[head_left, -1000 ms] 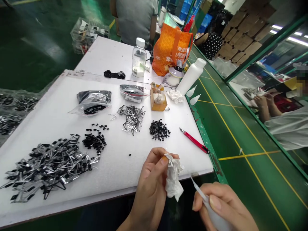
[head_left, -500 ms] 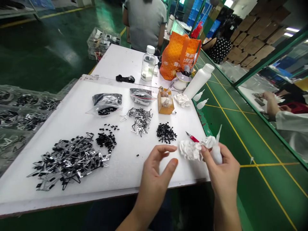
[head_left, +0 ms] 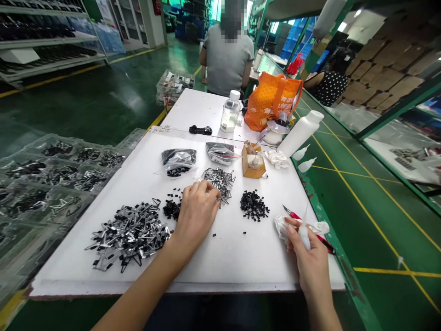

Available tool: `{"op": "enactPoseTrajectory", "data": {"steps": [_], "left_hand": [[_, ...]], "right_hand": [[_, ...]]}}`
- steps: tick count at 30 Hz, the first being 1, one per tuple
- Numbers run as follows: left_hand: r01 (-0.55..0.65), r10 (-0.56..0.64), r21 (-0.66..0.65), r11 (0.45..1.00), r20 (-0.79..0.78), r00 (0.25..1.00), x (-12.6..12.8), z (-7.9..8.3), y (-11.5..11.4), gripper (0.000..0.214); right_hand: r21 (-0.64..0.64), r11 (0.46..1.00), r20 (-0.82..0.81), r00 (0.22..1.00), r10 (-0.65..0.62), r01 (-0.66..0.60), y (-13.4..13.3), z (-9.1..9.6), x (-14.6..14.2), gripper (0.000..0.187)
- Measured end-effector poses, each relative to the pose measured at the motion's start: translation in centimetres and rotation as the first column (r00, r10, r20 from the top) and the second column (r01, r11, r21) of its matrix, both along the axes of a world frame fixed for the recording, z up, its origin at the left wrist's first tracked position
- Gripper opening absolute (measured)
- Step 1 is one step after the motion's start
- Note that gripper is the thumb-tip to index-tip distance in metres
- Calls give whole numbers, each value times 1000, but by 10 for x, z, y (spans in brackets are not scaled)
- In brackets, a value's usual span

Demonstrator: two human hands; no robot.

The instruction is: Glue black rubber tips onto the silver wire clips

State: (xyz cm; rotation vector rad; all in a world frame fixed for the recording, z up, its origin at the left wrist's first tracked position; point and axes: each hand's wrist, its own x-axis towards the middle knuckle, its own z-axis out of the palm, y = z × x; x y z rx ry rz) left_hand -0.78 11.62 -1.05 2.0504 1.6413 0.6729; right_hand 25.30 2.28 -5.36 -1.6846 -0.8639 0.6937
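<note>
My left hand [head_left: 198, 211] reaches over the pile of bent metal wire pieces [head_left: 222, 181], fingers curled and pressed together at its near edge. Its fingertips are partly hidden, so what they pinch I cannot make out. At the right table edge, my right hand [head_left: 308, 248] is closed around a small white squeeze bottle [head_left: 304, 236] with a thin nozzle pointing up. Crumpled white tissue [head_left: 281, 227] lies against its fingers. Small black caps [head_left: 254, 205] are heaped between my hands. More black caps [head_left: 171, 209] lie partly behind my left hand.
Wire pieces with black ends [head_left: 132, 234] are piled at left. Behind stand bags of black parts [head_left: 179, 158], a small yellow box [head_left: 253, 170], a leaning white bottle [head_left: 299, 133] and an orange bag [head_left: 272, 101]. A red-handled knife [head_left: 291, 212] lies near my right hand.
My left hand has moved left and forward, from beside the tissue to the wire pile, and its fingers have curled. My right hand still holds the squeeze bottle. The view has tilted up.
</note>
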Motion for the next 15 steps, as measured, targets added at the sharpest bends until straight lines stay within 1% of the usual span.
{"op": "enactPoseTrajectory", "data": {"steps": [2,3,5,6,8,10,12,13,15], "left_hand": [[-7,8,-16,1000,34,999,0,2,-1,33],[-15,17,-27,1000,70,997,-1,5,-3,27],[-35,46,-60,998,180,983,-3,11,-9,9],[-48,67,-82,996,249,966,-5,15,-14,5],[-73,123,-139,988,397,910,-7,22,-26,6],[-79,179,-210,975,520,835,-9,27,-42,21],[-77,233,-273,959,604,762,-10,30,-58,23],[-84,264,-299,950,632,729,-10,30,-64,22],[-101,317,-342,934,668,674,-11,30,-75,20]], "right_hand": [[20,1000,-49,999,15,-14,-3,3,-3,50],[32,999,-80,997,24,-21,-4,7,-5,50],[66,998,-200,979,31,-18,-8,17,-12,47],[87,996,-290,957,33,-8,-10,23,-16,46],[120,992,-479,877,28,34,-12,36,-26,45],[132,988,-596,803,16,78,-12,48,-34,42],[129,986,-623,782,1,102,-12,55,-39,40],[128,987,-608,794,-1,98,-12,57,-39,39],[126,991,-531,847,30,44,-13,55,-36,43]]}}
